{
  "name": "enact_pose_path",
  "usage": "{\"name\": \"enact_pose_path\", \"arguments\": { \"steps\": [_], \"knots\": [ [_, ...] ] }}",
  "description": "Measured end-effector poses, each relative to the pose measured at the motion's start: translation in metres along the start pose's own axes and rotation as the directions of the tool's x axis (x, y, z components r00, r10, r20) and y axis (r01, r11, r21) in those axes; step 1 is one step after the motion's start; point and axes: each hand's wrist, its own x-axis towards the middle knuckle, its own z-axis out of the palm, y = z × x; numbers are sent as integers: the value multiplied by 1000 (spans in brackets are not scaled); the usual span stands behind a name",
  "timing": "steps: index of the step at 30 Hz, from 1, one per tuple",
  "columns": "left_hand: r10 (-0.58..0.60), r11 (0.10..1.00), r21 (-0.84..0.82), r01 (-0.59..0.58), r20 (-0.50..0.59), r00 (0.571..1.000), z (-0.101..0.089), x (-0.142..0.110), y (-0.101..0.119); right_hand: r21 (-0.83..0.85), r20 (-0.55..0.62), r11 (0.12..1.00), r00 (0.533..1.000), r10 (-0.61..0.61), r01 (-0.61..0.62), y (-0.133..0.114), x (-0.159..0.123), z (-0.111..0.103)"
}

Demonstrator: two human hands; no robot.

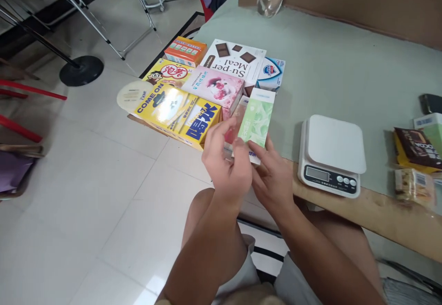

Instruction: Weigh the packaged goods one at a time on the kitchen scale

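Note:
A slim light-green and white box [257, 118] stands tilted at the near edge of a group of packages. My right hand [274, 176] grips its lower end, with the fingertips against the front face. At its lower left edge is my left hand [228, 158], fingers curled in and the thumb side against the box; its exact grip is partly hidden. Just behind lie a pink dessert box [217, 86] and a yellow box [172, 112] with large blue characters. A blue and white soap box [271, 72] is beyond the green box.
A white kitchen scale [333, 153] sits right of my hands near the table edge. Farther right are a brown and yellow snack packet [417, 148] and a clear-wrapped snack [414, 185]. A white chocolate-pictured box [238, 59] and an orange box [185, 51] are at the back.

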Motion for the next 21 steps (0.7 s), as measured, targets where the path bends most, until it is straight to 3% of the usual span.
{"name": "enact_pose_path", "arguments": {
  "steps": [4, 7, 17, 21],
  "knots": [
    [116, 993, -20, -119, -140, 983, -9, 5, -1, -122, -29, 991, 998, -54, 50, 1, 4, 11],
    [203, 977, -30, -213, -201, 958, -14, 10, 3, -122, -11, 987, 994, -105, 103, 4, 5, 14],
    [244, 966, -5, -258, -304, 921, -20, 22, 0, -50, 108, 996, 992, -69, 74, 9, 2, 27],
    [209, 963, -61, -264, -455, 866, -15, 28, -6, -63, 117, 993, 989, -94, 102, 13, 4, 30]
  ]
}}
